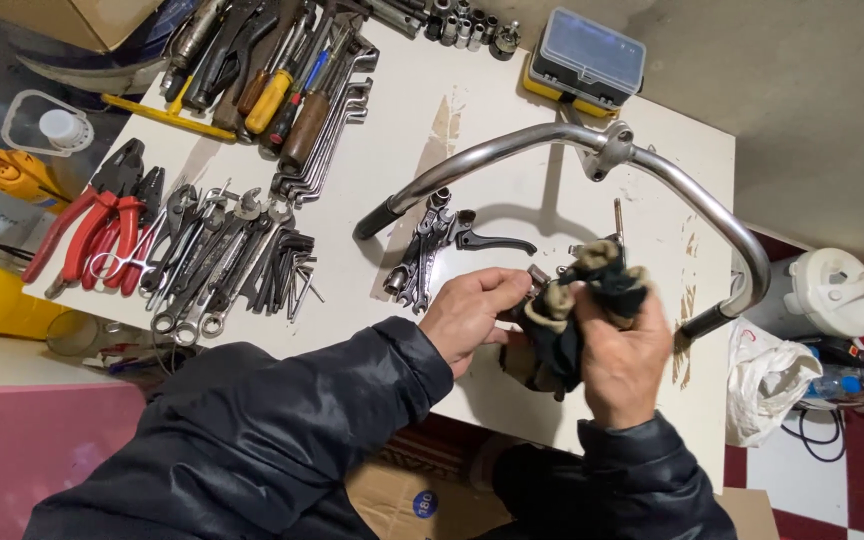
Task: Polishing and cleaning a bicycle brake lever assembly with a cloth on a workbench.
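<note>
Over the near edge of the white table, both hands meet around a dark rag; the right hand is closed on the rag, bunching it from below, while the left hand pinches a small metal part half buried in the cloth, its shape too hidden to tell; the chrome handlebar lies just beyond, with a brake lever and a few wrenches under its curve; pliers and screwdrivers sit well apart to the left. To wipe well, I judge the left pinch should stay firm and turn the part slowly, while the right presses fresh cloth into its recesses, keeping it above the table.
</note>
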